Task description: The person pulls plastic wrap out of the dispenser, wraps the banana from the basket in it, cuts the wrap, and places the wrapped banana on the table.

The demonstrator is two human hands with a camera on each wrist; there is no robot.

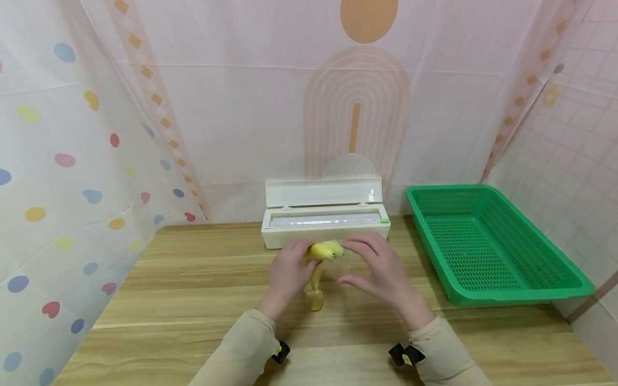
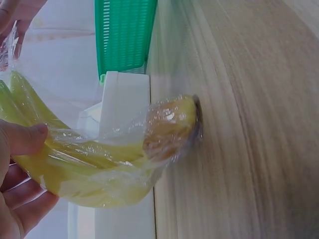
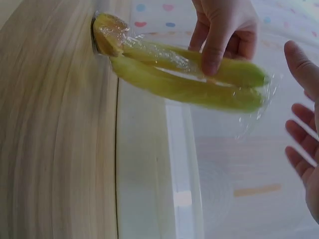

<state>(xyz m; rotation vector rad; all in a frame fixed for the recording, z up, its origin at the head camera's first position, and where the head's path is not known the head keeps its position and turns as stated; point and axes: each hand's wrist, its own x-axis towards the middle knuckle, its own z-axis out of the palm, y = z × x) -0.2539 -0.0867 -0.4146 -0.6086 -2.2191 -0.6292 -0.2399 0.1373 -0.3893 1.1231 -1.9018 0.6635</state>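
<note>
A pair of bananas (image 1: 325, 250) is wrapped in clear cling film (image 2: 169, 124), stem end down at the wooden table and tips raised. My left hand (image 1: 288, 273) grips them around the upper part, its thumb across the film in the left wrist view. Loose film (image 3: 259, 112) sticks out past the tips. Beside that film, my right hand (image 1: 379, 271) is spread with fingers and thumb apart; in the right wrist view a gap shows between it and the bananas. Behind both hands stands a white cling film dispenser (image 1: 325, 233) with its lid raised and a roll inside.
On the right of the table (image 1: 193, 311) sits a green plastic basket (image 1: 434, 257) with perforated walls and bottom. A green slider (image 1: 384, 221) is at the dispenser's right end. Patterned curtains (image 1: 241, 134) hang behind and at the sides.
</note>
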